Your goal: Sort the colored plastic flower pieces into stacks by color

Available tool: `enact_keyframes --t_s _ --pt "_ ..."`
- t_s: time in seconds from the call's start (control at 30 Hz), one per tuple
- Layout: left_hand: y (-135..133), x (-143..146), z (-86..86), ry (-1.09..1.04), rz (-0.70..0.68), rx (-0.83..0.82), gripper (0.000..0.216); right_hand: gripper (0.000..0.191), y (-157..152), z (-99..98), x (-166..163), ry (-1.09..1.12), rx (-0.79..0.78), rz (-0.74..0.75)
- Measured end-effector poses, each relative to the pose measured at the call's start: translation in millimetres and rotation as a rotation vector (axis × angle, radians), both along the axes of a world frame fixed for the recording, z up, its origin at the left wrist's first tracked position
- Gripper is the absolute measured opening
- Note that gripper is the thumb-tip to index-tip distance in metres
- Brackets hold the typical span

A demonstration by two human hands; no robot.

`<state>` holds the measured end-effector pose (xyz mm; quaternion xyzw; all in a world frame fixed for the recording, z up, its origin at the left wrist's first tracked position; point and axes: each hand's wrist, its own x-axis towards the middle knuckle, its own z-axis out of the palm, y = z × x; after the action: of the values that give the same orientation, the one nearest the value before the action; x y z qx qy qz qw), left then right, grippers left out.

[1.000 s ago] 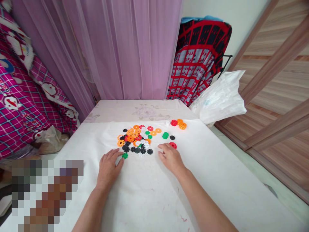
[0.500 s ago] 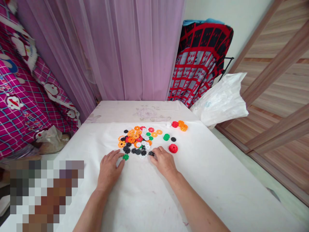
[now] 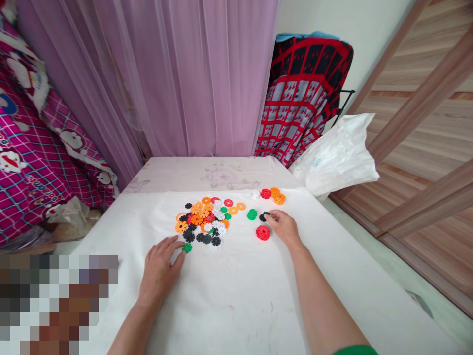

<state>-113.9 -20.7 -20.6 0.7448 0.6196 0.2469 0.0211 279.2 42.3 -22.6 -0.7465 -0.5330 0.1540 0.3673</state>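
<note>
My left hand (image 3: 162, 264) rests low on the white cloth with thumb and forefinger closed at the edge of a green notched plastic disc (image 3: 187, 247). My right hand (image 3: 285, 228) pinches a black notched disc (image 3: 267, 214) right at another black disc (image 3: 262, 218) on the cloth; whether the two touch is unclear. Left of it sits a green group of discs (image 3: 252, 214), and nearer me a red stack (image 3: 263, 232). A mixed heap of orange, black, white, red and green discs (image 3: 201, 214) spreads beyond my left hand.
Farther back lie red discs (image 3: 265, 194), orange discs (image 3: 278, 196) and a white disc group (image 3: 255, 195). A white plastic bag (image 3: 336, 158) hangs at the table's right edge. Purple curtains (image 3: 199, 79) border the far side; a wooden wardrobe (image 3: 424, 162) stands at right.
My right hand has carried a black disc from the heap's near edge rightward and away to the separate black disc. My left hand stays by the green disc. The view has shifted slightly.
</note>
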Motion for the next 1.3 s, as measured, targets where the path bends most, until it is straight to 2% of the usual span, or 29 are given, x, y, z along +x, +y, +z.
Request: enact_keyframes --t_s 0.43,0.67,0.83,0.93,1.1,1.2,1.3 --pt "0 -1 2.5 0.004 -0.016 0.009 0.029 0.027 -2 5.2 -10 -0.15 -0.069 0.021" --pt "0 -2 0.8 0.012 -0.027 0.007 0.029 0.032 -3 2.5 -7 -0.079 -0.014 -0.029" --pt "-1 1 2.6 0.008 -0.018 -0.001 0.028 0.034 -6 17.8 -15 -0.092 0.093 -0.07" --pt "-2 2 3.8 0.01 -0.007 -0.01 0.028 0.031 -13 29.8 -48 -0.164 0.196 0.068" --pt "-3 4 3.1 0.033 -0.02 -0.04 0.031 0.03 -35 26.8 -133 -0.36 0.211 0.564" --pt "-4 6 -0.5 0.037 -0.018 -0.028 0.036 0.042 -45 18.6 -162 -0.45 0.155 0.66" --pt "-5 10 -4.4 0.05 -0.018 -0.003 0.044 0.035 -49 15.6 -166 -0.427 0.172 0.767"
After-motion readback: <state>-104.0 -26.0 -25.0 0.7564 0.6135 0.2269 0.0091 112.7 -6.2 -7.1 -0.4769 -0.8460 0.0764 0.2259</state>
